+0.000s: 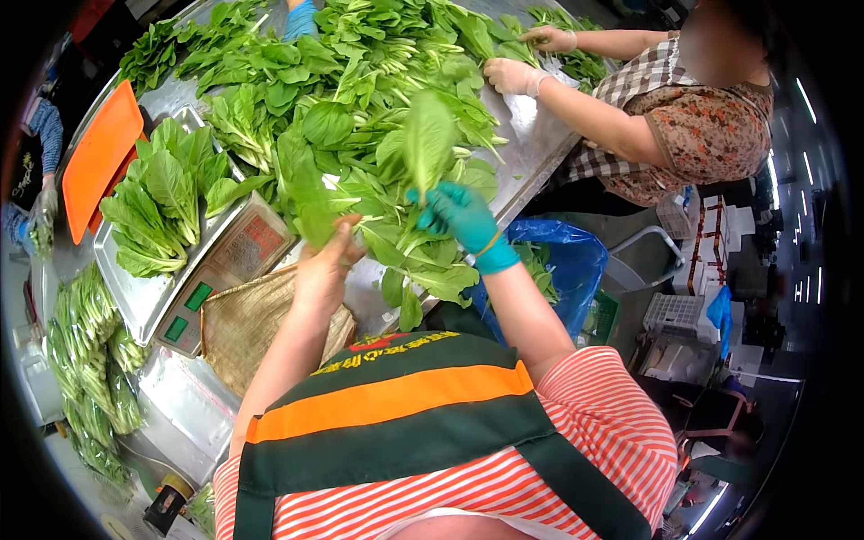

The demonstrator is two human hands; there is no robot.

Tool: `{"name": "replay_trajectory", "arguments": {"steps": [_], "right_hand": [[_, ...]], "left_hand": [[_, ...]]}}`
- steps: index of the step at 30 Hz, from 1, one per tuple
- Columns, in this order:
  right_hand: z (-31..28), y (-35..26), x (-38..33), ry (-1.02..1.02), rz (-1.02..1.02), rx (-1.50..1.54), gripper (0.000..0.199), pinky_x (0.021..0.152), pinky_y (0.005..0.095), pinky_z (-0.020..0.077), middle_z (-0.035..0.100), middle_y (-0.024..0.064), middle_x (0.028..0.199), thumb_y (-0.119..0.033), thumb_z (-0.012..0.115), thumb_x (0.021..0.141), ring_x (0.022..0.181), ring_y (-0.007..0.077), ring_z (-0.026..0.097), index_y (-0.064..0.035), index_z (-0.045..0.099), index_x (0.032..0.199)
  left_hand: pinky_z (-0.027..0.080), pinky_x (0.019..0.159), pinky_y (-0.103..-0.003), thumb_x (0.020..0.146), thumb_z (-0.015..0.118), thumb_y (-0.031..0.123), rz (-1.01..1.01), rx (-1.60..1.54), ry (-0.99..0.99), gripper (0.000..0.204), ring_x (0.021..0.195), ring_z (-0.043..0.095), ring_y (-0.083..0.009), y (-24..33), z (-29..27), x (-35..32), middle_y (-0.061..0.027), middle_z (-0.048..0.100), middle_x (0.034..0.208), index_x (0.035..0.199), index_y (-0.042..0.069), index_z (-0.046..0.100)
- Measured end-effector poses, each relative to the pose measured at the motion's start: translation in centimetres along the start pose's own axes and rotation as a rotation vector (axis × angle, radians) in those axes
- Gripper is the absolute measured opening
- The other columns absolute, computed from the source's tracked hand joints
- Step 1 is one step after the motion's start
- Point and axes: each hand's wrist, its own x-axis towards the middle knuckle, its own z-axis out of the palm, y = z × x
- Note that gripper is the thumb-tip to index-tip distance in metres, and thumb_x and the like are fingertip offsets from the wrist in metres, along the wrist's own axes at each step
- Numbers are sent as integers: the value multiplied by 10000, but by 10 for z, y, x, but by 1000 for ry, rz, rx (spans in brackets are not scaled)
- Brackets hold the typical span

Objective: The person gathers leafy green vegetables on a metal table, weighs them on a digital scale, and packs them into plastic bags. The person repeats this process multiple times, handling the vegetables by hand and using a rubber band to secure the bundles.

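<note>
My bare left hand (331, 259) is closed around the base of a leafy green (310, 205), which is smeared by motion. Beside it, my right hand (459, 223) wears a teal glove and pinches the stem of a broad green leaf (428, 139) that stands upright, also slightly blurred. Under and beyond both hands spreads a heap of loose leafy greens (360, 81) on a metal table (531, 148). To the left, a bunch of leafy greens (166, 193) lies on the steel tray of a digital scale (236, 252).
An orange plastic tray (101, 157) leans beyond the scale. A woven mat (256, 310) lies near my left forearm. Bagged greens (85, 360) sit at far left. A blue-lined bin (567, 270) stands at right. A co-worker's gloved hands (515, 77) handle greens across the table.
</note>
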Motion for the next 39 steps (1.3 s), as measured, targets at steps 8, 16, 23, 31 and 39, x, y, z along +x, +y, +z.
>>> {"name": "replay_trajectory", "arguments": {"steps": [8, 16, 23, 31, 39], "right_hand": [[65, 23, -22, -113, -16, -136, 200, 543, 246, 465, 640, 64, 702, -162, 499, 886, 584, 124, 576, 2, 613, 913], [57, 48, -19, 54, 164, 341, 285, 484, 248, 438, 593, 36, 625, -315, 581, 864, 531, 113, 554, -34, 628, 880], [84, 22, -21, -58, -101, -358, 173, 537, 246, 444, 605, 50, 651, -176, 634, 826, 563, 95, 538, -6, 627, 855], [47, 19, -5, 11, -456, -898, 198, 579, 359, 459, 608, 94, 731, -276, 563, 833, 652, 253, 589, -87, 621, 836], [6, 44, 51, 91, -634, -1805, 88, 634, 380, 462, 560, 66, 912, -134, 551, 722, 807, 238, 570, -96, 607, 779]], "left_hand": [[432, 814, -271, 813, 645, 62, 151, 162, 25, 269, 885, 560, -125, -14, 12, 3, -60, 617, 1011, 1062, -10, 575], [474, 838, -369, 850, 605, 68, 51, -221, 101, 304, 943, 568, -185, -15, -2, 2, -90, 577, 1080, 1133, 48, 496], [475, 753, -289, 777, 676, 30, 162, 87, 47, 253, 871, 595, -167, -17, -3, 3, -77, 636, 902, 1006, -18, 582], [470, 719, -328, 802, 574, 2, 536, 980, 162, 221, 820, 631, -235, -1, -30, -6, -123, 649, 866, 1023, 3, 559], [499, 821, -342, 835, 526, -8, 105, 251, 36, 218, 873, 620, -204, 13, -12, -11, -136, 626, 983, 1051, -38, 540]]}}
